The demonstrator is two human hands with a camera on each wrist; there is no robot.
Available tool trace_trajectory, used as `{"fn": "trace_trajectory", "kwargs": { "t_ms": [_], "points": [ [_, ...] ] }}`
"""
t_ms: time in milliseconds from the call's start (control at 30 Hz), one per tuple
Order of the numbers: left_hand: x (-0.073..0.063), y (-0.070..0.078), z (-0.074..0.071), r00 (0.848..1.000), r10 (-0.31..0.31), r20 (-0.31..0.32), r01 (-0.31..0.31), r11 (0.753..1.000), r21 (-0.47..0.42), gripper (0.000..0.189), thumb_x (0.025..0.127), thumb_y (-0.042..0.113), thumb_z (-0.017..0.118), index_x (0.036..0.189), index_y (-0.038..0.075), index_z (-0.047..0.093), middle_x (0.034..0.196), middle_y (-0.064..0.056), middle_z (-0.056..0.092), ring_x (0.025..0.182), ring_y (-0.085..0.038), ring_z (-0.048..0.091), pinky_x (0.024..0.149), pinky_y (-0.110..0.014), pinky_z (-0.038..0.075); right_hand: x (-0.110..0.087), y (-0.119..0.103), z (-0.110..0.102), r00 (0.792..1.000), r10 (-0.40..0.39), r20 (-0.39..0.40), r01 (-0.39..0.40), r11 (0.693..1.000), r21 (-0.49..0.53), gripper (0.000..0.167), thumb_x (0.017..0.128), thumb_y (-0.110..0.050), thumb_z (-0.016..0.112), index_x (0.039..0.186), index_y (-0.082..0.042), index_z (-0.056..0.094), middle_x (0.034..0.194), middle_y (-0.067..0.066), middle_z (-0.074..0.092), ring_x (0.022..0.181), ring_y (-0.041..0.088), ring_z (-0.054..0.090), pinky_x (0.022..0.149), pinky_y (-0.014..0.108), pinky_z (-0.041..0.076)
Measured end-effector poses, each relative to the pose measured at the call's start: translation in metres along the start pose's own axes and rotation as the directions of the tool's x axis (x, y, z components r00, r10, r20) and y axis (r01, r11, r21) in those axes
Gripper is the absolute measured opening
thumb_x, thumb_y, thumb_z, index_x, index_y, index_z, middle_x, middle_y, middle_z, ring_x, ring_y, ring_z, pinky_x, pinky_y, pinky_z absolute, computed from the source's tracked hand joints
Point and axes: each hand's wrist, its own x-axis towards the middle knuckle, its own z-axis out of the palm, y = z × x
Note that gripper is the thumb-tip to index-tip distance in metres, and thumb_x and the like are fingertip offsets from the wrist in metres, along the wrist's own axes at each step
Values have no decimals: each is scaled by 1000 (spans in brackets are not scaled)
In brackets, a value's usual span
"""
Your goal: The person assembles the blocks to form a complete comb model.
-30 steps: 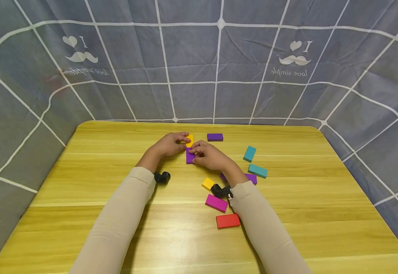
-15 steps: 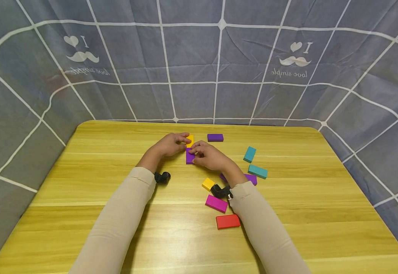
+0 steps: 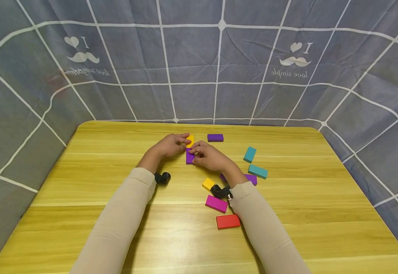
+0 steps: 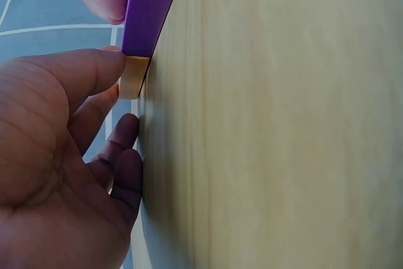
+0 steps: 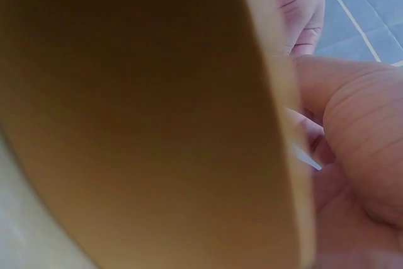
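Note:
At the far middle of the table, a yellow block [image 3: 191,138] and a purple block [image 3: 189,159] lie end to end. My left hand [image 3: 169,145] pinches the yellow block from its left side, thumb near the join. The purple block is held by my right hand [image 3: 212,156], fingertips across its far end and thumb at its right side. In the left wrist view the purple block [image 4: 148,14] meets the yellow block [image 4: 132,79] along a tight seam. A blurred yellow-brown surface [image 5: 151,118] covers much of the right wrist view, partly hiding my right hand [image 5: 371,130].
Another purple block [image 3: 215,137] lies at the back. Two teal blocks [image 3: 258,171] are to the right. Around my right wrist lie a purple block [image 3: 252,179], a small yellow block [image 3: 208,184] against the black wrist camera [image 3: 220,191], a magenta block [image 3: 216,204] and a red block [image 3: 228,221].

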Motion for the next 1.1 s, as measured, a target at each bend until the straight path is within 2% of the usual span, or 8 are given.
{"fn": "trace_trajectory", "kwargs": {
  "t_ms": [300,800,1100],
  "points": [
    [-5,5,0,1000,-10,22,10,1000,-4,39,98,6,56,137,3,58,160,-4,32,148,-32,21,120,-48,17,1,1,-1,1000,11,0,-11,1000,3,32,94,-5,63,125,-2,67,130,8,52,102,20,53,88,30,45],
    [-8,10,1,998,-26,51,24,999,37,46,97,6,58,143,4,52,161,-3,29,148,-32,21,120,-48,18,3,1,-2,1000,8,-1,-8,1000,7,32,94,-5,64,125,-1,67,130,8,52,106,20,53,91,31,45],
    [-8,9,0,998,-36,51,37,999,-4,46,97,7,55,143,5,52,161,-3,28,149,-31,19,120,-48,16,3,0,-1,1000,5,-6,-5,1000,-1,32,94,-5,64,125,-1,67,129,9,52,108,21,53,92,31,46]
  ]
}}
